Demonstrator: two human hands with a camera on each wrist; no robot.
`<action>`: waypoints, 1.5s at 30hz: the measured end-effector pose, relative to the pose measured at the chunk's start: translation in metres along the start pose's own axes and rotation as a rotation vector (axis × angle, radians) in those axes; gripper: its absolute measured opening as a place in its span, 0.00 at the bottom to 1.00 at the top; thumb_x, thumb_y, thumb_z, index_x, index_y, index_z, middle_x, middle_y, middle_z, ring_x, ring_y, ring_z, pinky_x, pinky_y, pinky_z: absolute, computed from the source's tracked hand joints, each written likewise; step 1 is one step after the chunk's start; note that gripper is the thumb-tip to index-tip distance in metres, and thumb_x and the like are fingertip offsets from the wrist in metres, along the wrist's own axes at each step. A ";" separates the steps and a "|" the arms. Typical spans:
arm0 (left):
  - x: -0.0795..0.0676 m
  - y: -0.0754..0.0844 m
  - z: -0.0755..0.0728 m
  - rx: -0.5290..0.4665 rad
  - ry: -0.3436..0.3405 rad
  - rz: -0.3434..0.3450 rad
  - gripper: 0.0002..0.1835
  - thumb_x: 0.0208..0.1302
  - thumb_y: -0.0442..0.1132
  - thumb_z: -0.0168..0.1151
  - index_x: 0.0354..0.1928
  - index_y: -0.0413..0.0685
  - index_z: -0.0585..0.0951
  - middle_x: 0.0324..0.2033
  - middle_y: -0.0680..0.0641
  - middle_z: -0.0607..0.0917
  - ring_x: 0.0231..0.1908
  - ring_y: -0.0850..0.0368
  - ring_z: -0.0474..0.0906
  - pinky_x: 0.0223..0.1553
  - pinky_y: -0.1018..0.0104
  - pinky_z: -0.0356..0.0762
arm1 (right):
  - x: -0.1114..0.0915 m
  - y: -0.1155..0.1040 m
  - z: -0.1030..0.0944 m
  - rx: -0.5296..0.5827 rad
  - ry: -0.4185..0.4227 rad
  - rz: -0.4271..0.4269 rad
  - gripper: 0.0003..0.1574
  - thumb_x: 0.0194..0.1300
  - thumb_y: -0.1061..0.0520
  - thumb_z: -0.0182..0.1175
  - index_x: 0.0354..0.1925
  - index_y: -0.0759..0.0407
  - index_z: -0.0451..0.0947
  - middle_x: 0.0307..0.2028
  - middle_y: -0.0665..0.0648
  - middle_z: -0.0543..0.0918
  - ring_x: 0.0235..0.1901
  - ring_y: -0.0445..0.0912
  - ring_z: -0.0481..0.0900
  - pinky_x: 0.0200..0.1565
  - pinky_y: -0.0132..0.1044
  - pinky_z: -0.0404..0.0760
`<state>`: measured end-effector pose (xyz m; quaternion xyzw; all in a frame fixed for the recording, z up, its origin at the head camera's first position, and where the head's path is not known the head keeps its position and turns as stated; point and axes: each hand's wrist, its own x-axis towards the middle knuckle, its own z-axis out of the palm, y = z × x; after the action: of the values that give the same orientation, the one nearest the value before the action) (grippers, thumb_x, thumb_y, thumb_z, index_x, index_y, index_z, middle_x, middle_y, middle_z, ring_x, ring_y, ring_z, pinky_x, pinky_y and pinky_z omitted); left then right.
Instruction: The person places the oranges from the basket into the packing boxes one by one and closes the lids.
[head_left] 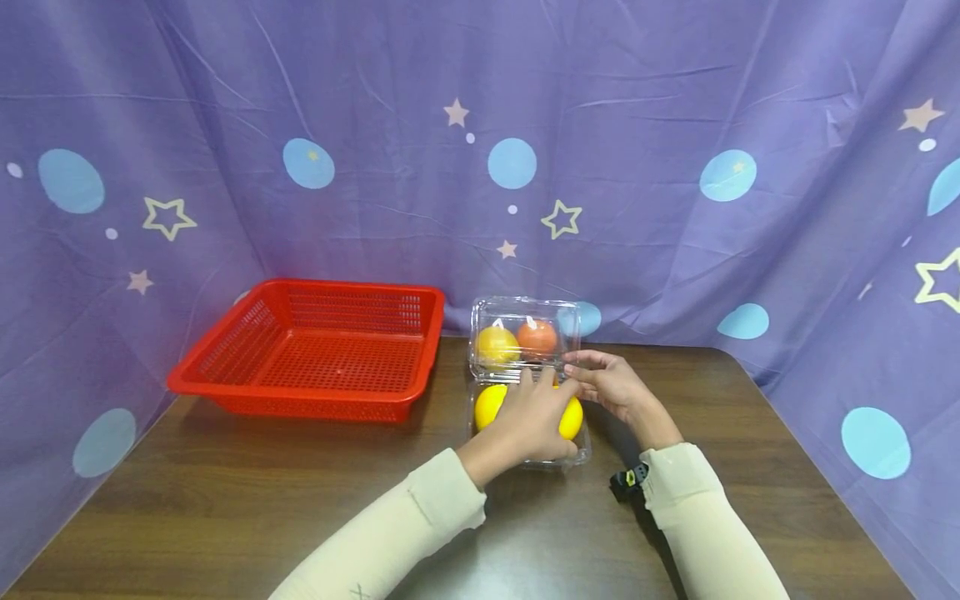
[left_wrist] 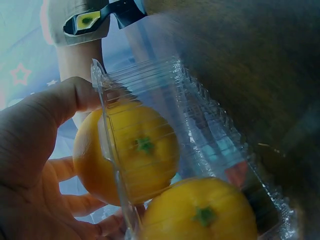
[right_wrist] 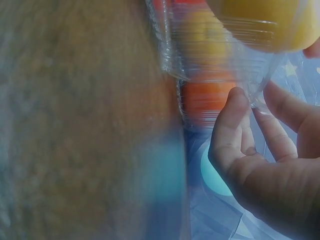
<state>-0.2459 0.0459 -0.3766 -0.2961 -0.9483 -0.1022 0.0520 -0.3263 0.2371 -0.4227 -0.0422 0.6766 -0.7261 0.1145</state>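
A clear plastic clamshell box [head_left: 585, 454] stands on the table, with two yellow-orange oranges in its near half. My left hand [head_left: 528, 417] arches over the right-hand orange [left_wrist: 145, 150], thumb on the near side and fingers beyond. The other orange [head_left: 489, 406] lies to its left. At the box's right edge, my right hand [head_left: 611, 387] pinches a corner of the thin plastic [right_wrist: 257, 100] between thumb and fingers. A yellow fruit [head_left: 497, 345] and an orange-red round fruit [head_left: 537, 338] show through the clear plastic at the back.
A red perforated plastic basket [head_left: 300, 400] stands on the left of the brown wooden table [head_left: 315, 492]. A purple curtain [head_left: 405, 233] with stars and dots hangs behind the table and along its sides. A small black device [head_left: 628, 482] is strapped at the right wrist.
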 end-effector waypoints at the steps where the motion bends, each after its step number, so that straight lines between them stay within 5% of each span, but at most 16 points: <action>1: 0.000 0.000 0.000 -0.003 -0.001 0.000 0.43 0.44 0.62 0.79 0.65 0.63 0.75 0.54 0.45 0.76 0.50 0.45 0.71 0.46 0.52 0.76 | 0.000 0.000 0.000 0.005 0.000 0.001 0.17 0.72 0.66 0.61 0.57 0.66 0.79 0.41 0.53 0.87 0.37 0.44 0.87 0.43 0.37 0.86; 19: 0.005 0.009 0.006 0.068 -0.133 -0.085 0.38 0.57 0.59 0.71 0.68 0.56 0.75 0.59 0.41 0.77 0.55 0.42 0.69 0.58 0.50 0.71 | -0.002 -0.004 0.001 0.001 0.010 0.012 0.21 0.71 0.66 0.61 0.61 0.69 0.76 0.37 0.52 0.86 0.36 0.42 0.85 0.43 0.37 0.86; 29: 0.001 0.007 0.000 0.054 -0.163 -0.059 0.36 0.63 0.62 0.67 0.69 0.55 0.75 0.61 0.43 0.77 0.57 0.43 0.70 0.60 0.51 0.71 | -0.001 -0.005 0.001 0.005 0.007 0.013 0.20 0.71 0.66 0.62 0.60 0.69 0.77 0.38 0.54 0.86 0.35 0.43 0.85 0.43 0.37 0.86; 36: 0.002 -0.010 -0.013 -0.011 -0.032 -0.024 0.30 0.67 0.56 0.65 0.67 0.53 0.77 0.61 0.43 0.78 0.57 0.42 0.74 0.60 0.51 0.74 | -0.002 -0.004 0.002 0.013 0.015 0.024 0.19 0.71 0.67 0.61 0.59 0.68 0.77 0.38 0.56 0.87 0.35 0.44 0.86 0.43 0.38 0.86; 45: 0.009 -0.049 -0.027 -0.218 0.369 -0.236 0.27 0.67 0.47 0.64 0.65 0.44 0.77 0.54 0.41 0.81 0.51 0.42 0.76 0.50 0.48 0.79 | -0.002 -0.003 0.002 -0.021 0.027 0.029 0.23 0.71 0.65 0.62 0.61 0.71 0.74 0.35 0.53 0.84 0.34 0.44 0.85 0.43 0.38 0.86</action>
<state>-0.2807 0.0054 -0.3565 -0.1635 -0.9340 -0.2619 0.1796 -0.3243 0.2360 -0.4192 -0.0236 0.6863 -0.7177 0.1156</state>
